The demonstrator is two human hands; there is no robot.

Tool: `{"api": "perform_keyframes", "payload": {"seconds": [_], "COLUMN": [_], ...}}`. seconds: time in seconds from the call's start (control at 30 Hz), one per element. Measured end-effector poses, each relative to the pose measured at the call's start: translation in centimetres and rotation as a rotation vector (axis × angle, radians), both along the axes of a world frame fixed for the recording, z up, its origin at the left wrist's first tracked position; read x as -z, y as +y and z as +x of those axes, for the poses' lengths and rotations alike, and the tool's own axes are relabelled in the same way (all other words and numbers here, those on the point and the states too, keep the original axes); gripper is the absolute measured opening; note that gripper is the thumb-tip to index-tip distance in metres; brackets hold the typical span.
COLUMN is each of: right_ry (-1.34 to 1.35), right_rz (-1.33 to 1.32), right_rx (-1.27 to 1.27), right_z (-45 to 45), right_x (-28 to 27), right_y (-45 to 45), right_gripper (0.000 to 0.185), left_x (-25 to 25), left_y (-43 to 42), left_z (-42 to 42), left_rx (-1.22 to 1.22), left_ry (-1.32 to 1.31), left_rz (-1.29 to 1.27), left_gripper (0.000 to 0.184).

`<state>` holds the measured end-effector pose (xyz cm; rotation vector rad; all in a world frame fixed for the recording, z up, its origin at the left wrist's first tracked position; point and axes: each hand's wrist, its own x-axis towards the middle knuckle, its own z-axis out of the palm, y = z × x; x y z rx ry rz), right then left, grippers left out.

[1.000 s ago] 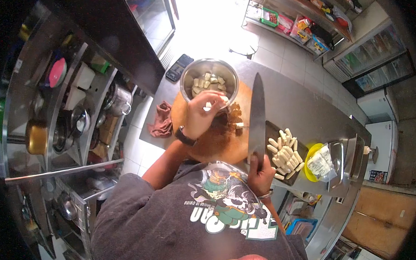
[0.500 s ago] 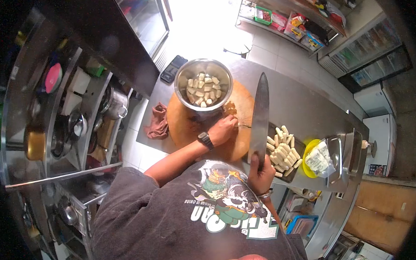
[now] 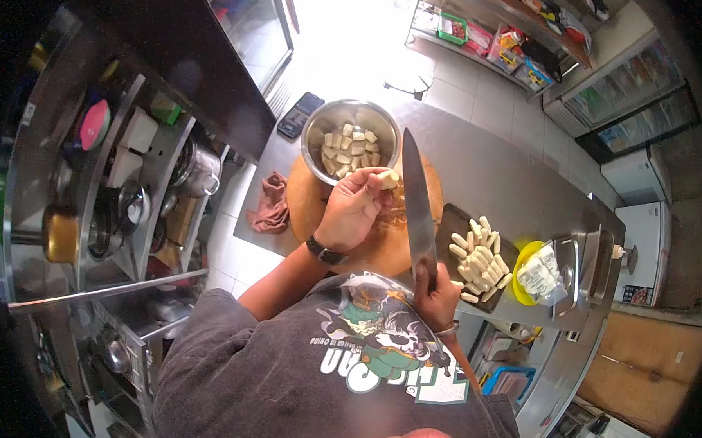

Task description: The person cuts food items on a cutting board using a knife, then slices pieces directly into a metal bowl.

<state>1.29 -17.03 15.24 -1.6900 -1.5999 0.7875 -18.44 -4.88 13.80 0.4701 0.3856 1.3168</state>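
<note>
My left hand [image 3: 351, 213], with a dark watch at its wrist, pinches a short pale piece of what looks like peeled banana [image 3: 389, 179] just by the steel bowl's near rim. My right hand [image 3: 437, 295] grips the handle of a large kitchen knife [image 3: 419, 204], its blade pointing away from me over the right side of the round wooden chopping board [image 3: 307, 209]. Several similar cut pieces [image 3: 349, 150] lie inside the steel bowl [image 3: 312, 128], at the board's far side. Right of the knife, a dark tray [image 3: 450, 217] holds a heap of whole peeled pale lengths [image 3: 480, 260].
Left of the board lies a crumpled brown cloth [image 3: 270, 204]; a dark device [image 3: 300, 115] sits beside the bowl. A yellow dish [image 3: 524, 290] with a plastic-wrapped white pack [image 3: 539, 272] and metal trays [image 3: 597, 267] stand at the right. Shelves with pots [image 3: 200, 172] rise at left.
My left hand has risen from the board toward the bowl's near rim, and a pale piece now shows in its fingers. The knife has shifted slightly left.
</note>
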Motion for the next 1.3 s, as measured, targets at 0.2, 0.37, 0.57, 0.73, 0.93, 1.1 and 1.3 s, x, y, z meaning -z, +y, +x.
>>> {"api": "perform_keyframes", "payload": {"seconds": [0.2, 0.37, 0.57, 0.73, 0.93, 1.1, 1.3], "right_ry": [-0.012, -0.005, -0.014, -0.024, -0.016, -0.005, -0.012], "right_rz": [0.021, -0.004, 0.009, -0.005, 0.004, -0.001, 0.034], "right_rx": [-0.038, -0.054, -0.050, -0.056, -0.063, -0.068, -0.058], "right_z": [-0.2, -0.3, -0.5, -0.4, -0.4, -0.5, -0.6], "right_x": [-0.3, -0.6, -0.7, -0.8, -0.6, -0.5, -0.3], "right_y": [0.0, 0.0, 0.0, -0.1, 0.0, 0.0, 0.1], "right_gripper": [0.024, 0.023, 0.023, 0.024, 0.024, 0.024, 0.024], "left_x": [-0.7, -0.5, -0.1, -0.2, -0.8, -0.9, 0.4], "left_y": [0.2, 0.2, 0.1, 0.4, 0.8, 0.3, -1.4], "left_z": [-0.3, -0.2, 0.1, -0.6, -2.2, -2.3, -1.0], "left_rx": [-0.005, 0.020, -0.014, -0.016, 0.043, 0.137, 0.220], "left_ry": [0.005, -0.052, -0.027, 0.133, 0.483, 0.522, 0.457], "left_rz": [-0.008, -0.013, -0.016, 0.169, 0.328, 0.323, 0.242], "left_gripper": [0.035, 0.034, 0.029, 0.024, 0.016, 0.016, 0.018]}}
